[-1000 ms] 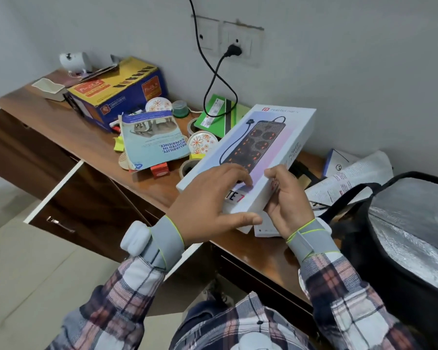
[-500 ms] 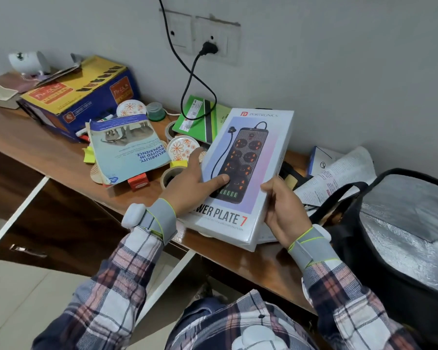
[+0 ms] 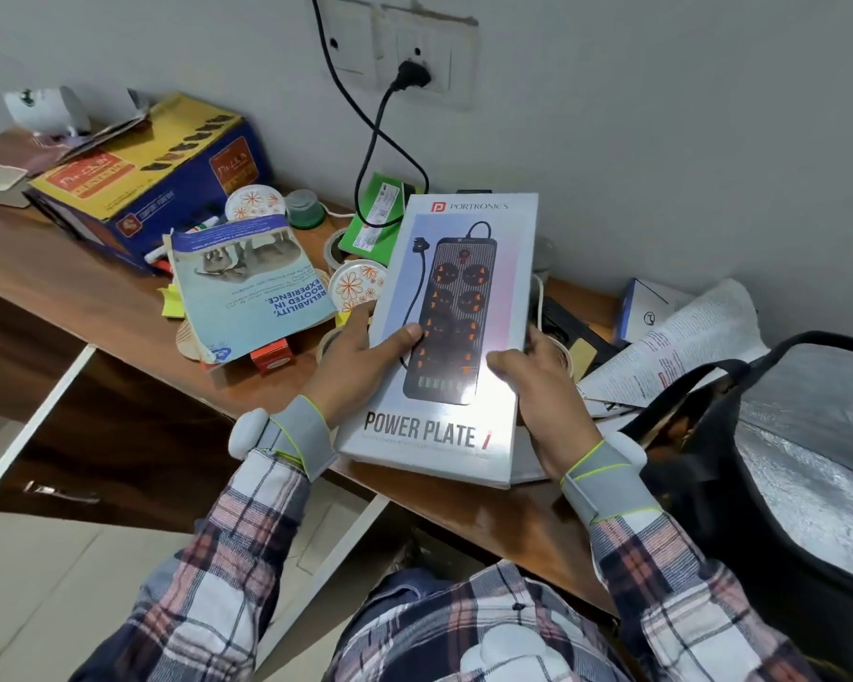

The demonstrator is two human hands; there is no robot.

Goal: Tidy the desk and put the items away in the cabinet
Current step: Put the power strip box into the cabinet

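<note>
A white power strip box (image 3: pixel 456 287) marked "POWER PLATE 7" is held above the wooden desk (image 3: pixel 94 297), its printed face towards me. My left hand (image 3: pixel 360 366) grips its left edge, thumb across the front. My right hand (image 3: pixel 538 391) grips the right edge, thumb on the face. A cabinet door (image 3: pixel 109 435) stands open below the desk at the left.
On the desk lie a blue and yellow carton (image 3: pixel 144 179), a light blue booklet (image 3: pixel 252 287), round floral lids (image 3: pixel 254 201), a green box (image 3: pixel 375 224) and open printed papers (image 3: pixel 685 347). A black insulated bag (image 3: pixel 784 460) stands at the right. A black cable (image 3: pixel 365 140) hangs from the wall socket.
The box has been lifted and tilted up so that its printed face points at me. Both hands shifted to its side edges.
</note>
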